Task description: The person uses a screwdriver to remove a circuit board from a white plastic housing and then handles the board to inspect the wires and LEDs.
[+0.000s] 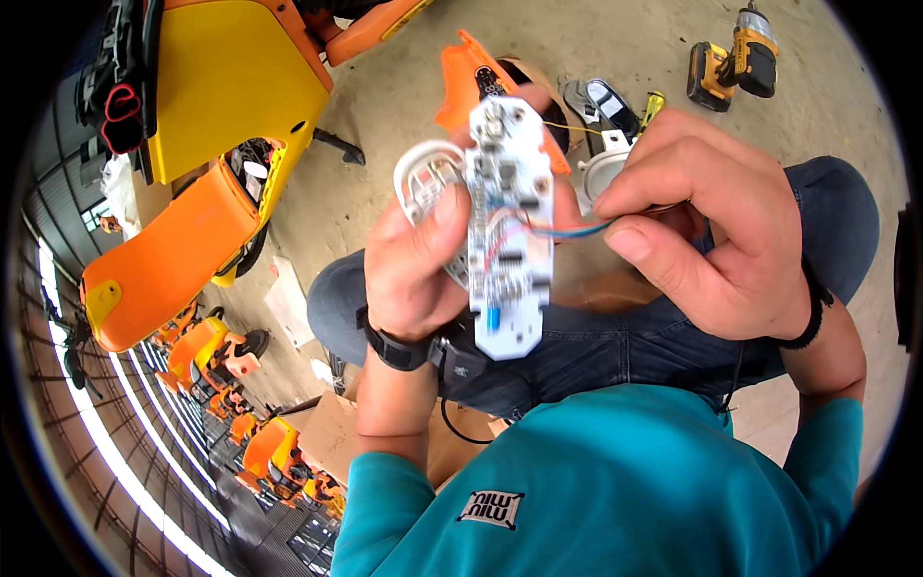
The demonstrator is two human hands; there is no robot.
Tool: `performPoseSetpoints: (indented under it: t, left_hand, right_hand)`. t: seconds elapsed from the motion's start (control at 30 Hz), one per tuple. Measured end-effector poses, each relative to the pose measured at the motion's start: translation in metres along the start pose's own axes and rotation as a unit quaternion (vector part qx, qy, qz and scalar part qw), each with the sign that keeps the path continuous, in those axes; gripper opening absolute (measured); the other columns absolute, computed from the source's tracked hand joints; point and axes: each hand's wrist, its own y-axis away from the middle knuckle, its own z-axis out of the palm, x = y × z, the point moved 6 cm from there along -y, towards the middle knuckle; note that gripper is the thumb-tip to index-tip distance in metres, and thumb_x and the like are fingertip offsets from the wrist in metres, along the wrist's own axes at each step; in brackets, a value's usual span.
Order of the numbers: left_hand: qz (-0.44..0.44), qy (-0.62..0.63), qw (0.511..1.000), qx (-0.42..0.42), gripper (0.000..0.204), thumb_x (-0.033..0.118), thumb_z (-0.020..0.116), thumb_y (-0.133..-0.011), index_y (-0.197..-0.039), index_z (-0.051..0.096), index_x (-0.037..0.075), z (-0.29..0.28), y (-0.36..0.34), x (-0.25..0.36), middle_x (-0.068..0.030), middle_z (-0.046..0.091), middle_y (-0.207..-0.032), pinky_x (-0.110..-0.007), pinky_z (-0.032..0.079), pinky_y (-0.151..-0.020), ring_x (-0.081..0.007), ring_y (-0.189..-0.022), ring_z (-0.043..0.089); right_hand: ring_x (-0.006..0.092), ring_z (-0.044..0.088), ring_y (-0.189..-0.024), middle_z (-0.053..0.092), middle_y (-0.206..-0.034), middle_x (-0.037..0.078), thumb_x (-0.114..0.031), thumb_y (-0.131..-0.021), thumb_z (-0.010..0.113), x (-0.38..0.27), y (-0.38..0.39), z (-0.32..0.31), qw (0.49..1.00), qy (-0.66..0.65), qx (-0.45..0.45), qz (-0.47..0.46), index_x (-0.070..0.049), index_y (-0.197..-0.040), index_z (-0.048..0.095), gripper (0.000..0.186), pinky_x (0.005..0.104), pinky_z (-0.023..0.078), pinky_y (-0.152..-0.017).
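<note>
A white circuit board point(510, 322), long and narrow with cut corners, is held up in front of my lap. My left hand point(409, 264) grips it from the left side, the thumb pressed along its edge. Behind the thumb, in the same grasp, a rounded white plastic part point(423, 154) sticks out. Thin coloured wires point(582, 231), blue and reddish, leave the middle of the board. My right hand point(716, 221) pinches these wires between thumb and fingers, right of the board. Fingers of the left hand behind the board are mostly hidden.
A yellow and black cordless drill point(735, 62) lies on the floor at far right. An orange plastic panel point(466, 82) is beyond the board. A yellow and orange scooter point(231, 87) stands at left, several more behind it. A cardboard box point(332, 433) is by my left elbow.
</note>
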Motion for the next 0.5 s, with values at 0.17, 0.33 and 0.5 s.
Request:
performPoseSetpoints:
  t: [0.17,0.33,0.5]
  left_hand:
    - [-0.003,-0.007,1.0,0.001,0.083,0.033,0.065,-0.085,-0.141,0.021,-0.009,0.0015,-0.0027,0.0009,-0.0187,0.056,-0.119,-0.036,0.046,-0.095,-0.027,-0.107,0.059]
    - [-0.009,0.025,0.997,-0.07,0.083,0.034,0.065,-0.085,-0.142,0.021,-0.008,0.0057,-0.0017,-0.0014,-0.0195,0.057,-0.117,-0.036,0.046,-0.093,-0.0271,-0.106,0.06]
    - [0.001,-0.05,0.999,0.003,0.08,0.03,0.065,-0.086,-0.143,0.022,-0.006,0.0055,0.0006,0.0004,-0.0182,0.058,-0.115,-0.035,0.046,-0.093,-0.024,-0.106,0.059]
  right_hand:
    - [0.009,0.046,-0.056,0.055,-0.078,0.006,-0.009,-0.08,0.068,0.0017,-0.0002,-0.0004,1.0,0.003,0.006,0.001,0.0,-0.089,0.063,0.013,0.0206,0.033,-0.046]
    - [0.0085,0.046,-0.056,0.056,-0.078,0.006,-0.008,-0.079,0.069,-0.0005,0.0003,-0.0014,1.0,-0.005,0.0,-0.007,-0.001,-0.089,0.063,0.013,0.0203,0.033,-0.046]
    - [0.0072,0.047,-0.055,0.057,-0.079,0.006,-0.009,-0.08,0.069,-0.0031,-0.0002,-0.0002,1.0,-0.006,-0.012,-0.023,-0.002,-0.09,0.063,0.013,0.0194,0.033,-0.045]
